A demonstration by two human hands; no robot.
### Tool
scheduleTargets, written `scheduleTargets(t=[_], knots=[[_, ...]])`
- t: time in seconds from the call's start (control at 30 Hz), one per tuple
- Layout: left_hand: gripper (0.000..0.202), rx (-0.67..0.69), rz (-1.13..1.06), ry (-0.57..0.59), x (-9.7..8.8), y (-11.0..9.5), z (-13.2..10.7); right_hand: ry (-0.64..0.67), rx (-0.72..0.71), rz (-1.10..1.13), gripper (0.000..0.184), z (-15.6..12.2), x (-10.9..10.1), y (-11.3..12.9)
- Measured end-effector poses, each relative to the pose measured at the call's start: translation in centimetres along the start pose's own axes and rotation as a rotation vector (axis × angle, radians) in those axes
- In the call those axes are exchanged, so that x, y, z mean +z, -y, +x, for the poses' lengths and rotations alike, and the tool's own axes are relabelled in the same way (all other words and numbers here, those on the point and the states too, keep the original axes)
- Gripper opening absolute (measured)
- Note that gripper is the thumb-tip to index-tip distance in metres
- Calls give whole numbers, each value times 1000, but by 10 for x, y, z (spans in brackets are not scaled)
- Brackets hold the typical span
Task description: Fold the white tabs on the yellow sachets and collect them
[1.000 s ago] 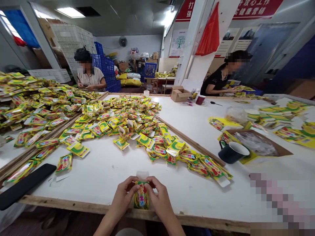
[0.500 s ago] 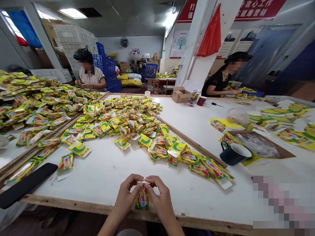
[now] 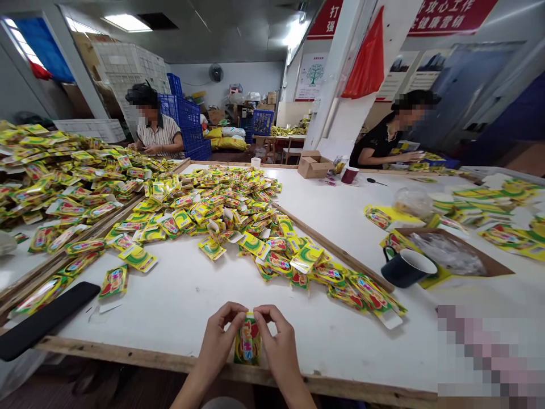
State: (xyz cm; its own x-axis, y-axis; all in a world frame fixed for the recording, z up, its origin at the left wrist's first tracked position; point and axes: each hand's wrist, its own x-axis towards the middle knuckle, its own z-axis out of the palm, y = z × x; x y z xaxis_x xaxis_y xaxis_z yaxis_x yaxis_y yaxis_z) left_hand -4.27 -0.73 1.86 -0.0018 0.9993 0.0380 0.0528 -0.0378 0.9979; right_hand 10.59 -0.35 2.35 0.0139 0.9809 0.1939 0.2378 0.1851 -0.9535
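Observation:
A small yellow-and-green printed card box (image 3: 247, 342) stands at the table's front edge, its lettered face towards me. My left hand (image 3: 222, 334) pinches its upper left corner between thumb and fingers. At the upper right corner, my right hand (image 3: 276, 334) grips it the same way. The top edge between the fingertips looks closed over. Beyond my hands lies a heap of similar small boxes (image 3: 230, 199), several with white flaps standing open. One box (image 3: 114, 282) lies apart on the left.
Wooden strips (image 3: 332, 244) divide the white table (image 3: 170, 318). A black flat object (image 3: 51, 318) lies front left. To the right are a dark mug (image 3: 409, 268) and an opened carton (image 3: 451, 250) with clear plastic inside. Two people work across the table, left and right.
The white flap at the box's top has gone down, and my fingertips have moved slightly apart to its corners. More of the printed face shows. The person at right has shifted a hand.

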Motion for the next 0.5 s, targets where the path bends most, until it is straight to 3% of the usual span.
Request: scheduleTargets(t=[0.2, 0.4, 0.5], knots=[[26, -69, -67, 133, 0, 5, -10, 165, 66, 147, 21, -7, 0, -11], [19, -19, -31, 146, 6, 2, -13, 144, 66, 173, 11, -7, 0, -10], [32, -4, 8, 175, 6, 1, -13, 131, 52, 150, 12, -10, 0, -13]])
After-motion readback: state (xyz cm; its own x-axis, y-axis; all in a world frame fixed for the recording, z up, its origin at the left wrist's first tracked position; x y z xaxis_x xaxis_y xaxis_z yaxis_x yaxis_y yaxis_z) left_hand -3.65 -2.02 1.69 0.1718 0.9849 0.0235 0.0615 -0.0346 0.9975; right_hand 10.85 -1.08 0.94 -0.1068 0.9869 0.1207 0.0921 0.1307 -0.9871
